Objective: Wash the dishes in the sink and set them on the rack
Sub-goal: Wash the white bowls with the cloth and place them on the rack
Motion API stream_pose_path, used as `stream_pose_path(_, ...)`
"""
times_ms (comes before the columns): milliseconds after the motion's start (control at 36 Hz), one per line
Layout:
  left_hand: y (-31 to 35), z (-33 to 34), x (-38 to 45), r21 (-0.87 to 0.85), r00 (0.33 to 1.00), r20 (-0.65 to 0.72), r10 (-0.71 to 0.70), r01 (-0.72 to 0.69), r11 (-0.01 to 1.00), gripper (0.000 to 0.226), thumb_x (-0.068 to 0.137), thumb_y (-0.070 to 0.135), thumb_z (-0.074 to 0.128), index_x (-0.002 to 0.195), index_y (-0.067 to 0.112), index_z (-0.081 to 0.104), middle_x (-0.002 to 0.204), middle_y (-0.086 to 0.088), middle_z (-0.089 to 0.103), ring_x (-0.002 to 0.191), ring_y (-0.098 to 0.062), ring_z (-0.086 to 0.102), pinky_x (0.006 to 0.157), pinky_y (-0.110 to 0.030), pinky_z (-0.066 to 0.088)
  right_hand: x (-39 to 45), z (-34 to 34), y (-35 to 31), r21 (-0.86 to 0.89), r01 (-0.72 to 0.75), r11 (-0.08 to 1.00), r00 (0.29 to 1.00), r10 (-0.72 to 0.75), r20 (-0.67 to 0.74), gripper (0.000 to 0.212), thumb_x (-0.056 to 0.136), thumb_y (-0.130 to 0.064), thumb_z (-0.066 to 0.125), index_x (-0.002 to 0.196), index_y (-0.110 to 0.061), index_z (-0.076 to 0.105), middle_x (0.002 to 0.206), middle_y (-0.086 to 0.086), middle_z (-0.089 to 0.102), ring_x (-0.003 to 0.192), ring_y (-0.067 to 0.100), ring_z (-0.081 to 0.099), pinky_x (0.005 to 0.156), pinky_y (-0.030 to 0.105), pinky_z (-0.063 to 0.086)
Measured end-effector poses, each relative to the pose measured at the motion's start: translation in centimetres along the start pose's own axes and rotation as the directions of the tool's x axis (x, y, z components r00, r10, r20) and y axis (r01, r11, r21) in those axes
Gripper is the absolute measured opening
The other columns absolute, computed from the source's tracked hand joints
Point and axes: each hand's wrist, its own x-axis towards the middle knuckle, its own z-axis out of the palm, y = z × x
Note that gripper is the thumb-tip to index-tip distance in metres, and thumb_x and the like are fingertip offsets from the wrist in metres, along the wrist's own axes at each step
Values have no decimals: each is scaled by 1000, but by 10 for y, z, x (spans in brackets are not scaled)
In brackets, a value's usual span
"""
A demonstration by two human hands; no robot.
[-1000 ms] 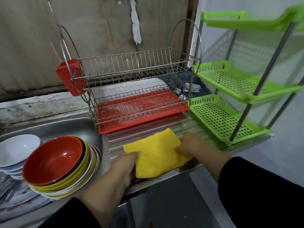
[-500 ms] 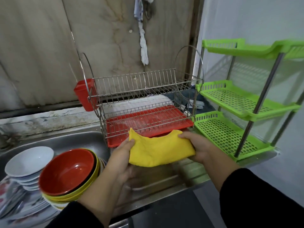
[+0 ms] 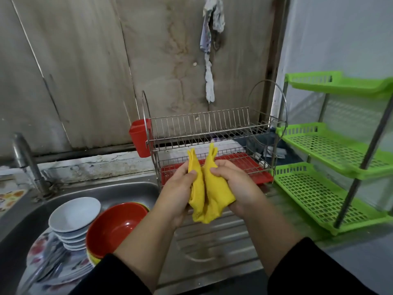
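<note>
A yellow cloth (image 3: 209,192) is folded double and held up over the steel draining board, in front of the wire dish rack (image 3: 204,126). My left hand (image 3: 177,193) grips its left fold and my right hand (image 3: 237,188) grips its right fold. In the steel sink (image 3: 119,191) at the left stand a red bowl (image 3: 116,227) on yellow bowls, a stack of white bowls (image 3: 73,216), and patterned plates (image 3: 53,267) under them. The rack has a red drip tray (image 3: 251,169) and a red cup holder (image 3: 140,138); its tiers hold no dishes.
A tap (image 3: 26,165) rises at the sink's far left. A green plastic three-tier shelf (image 3: 333,167) stands right of the rack. A rag (image 3: 209,50) hangs on the wall above. The ribbed draining board (image 3: 214,241) lies below my hands.
The cloth was lifted off the draining board and its two ends brought together into a fold between both hands. The view tilted upward.
</note>
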Motion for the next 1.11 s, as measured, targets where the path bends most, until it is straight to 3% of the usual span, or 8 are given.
stream_pose_path(111,-2,-1,-2,40,999,2,35,-35,999,35,101,14,39,130,24,55,108,-5,71,101,-24,66,89,-43,52,-1,14,5,3,18,1000,994,-18,109,17,96,-8,42,83,-11,51,77,8,56,70,20,54,67,35,44)
stream_pose_path(306,1,-10,-10,-86,1000,2,-8,8,996,34,101,32,37,125,19,56,113,-7,68,103,-22,66,86,-38,52,1,21,10,-220,16,975,982,26,188,35,89,14,35,106,-3,61,123,7,59,107,32,59,84,41,49)
stream_pose_path(444,6,-23,-14,-103,1000,-19,25,-27,994,26,98,14,43,120,19,56,104,-11,69,88,-25,65,79,-40,53,2,35,2,-317,36,948,961,55,273,54,82,21,33,110,-10,66,156,-9,22,115,15,52,96,41,49)
stream_pose_path(583,15,-45,-22,-197,999,-26,29,-33,980,39,91,-2,35,115,17,59,90,-9,72,80,-25,66,73,-39,54,2,51,-1,-262,51,964,960,25,278,48,85,19,30,89,-10,68,133,-7,46,47,7,49,45,20,43)
stream_pose_path(667,24,-67,-27,-246,997,-74,15,-32,969,33,92,1,37,109,17,61,86,-8,74,84,-27,65,74,-40,52,9,63,8,-239,57,969,995,-36,93,33,92,5,39,93,-16,63,89,0,57,52,8,48,48,22,42)
stream_pose_path(778,33,-90,-32,-318,992,-120,29,-66,946,30,94,4,36,104,20,59,82,-6,74,85,-28,64,72,-40,51,16,76,30,-318,-42,947,999,50,18,22,95,-32,54,110,-18,59,102,2,65,79,15,58,64,29,45)
stream_pose_path(944,45,-136,-36,-255,974,-223,38,-96,962,26,95,6,36,98,16,60,81,-8,72,80,-27,64,72,-37,51,16,131,53,49,-181,982,968,169,184,21,91,-22,57,108,-9,61,101,6,72,90,18,69,71,31,57)
stream_pose_path(1111,61,-190,-35,-49,969,-239,68,-82,995,33,93,3,41,118,14,58,108,-11,69,96,-29,66,75,-39,55,28,183,62,399,-400,825,904,283,321,45,75,-22,61,116,-3,61,108,19,69,81,29,71,63,36,59)
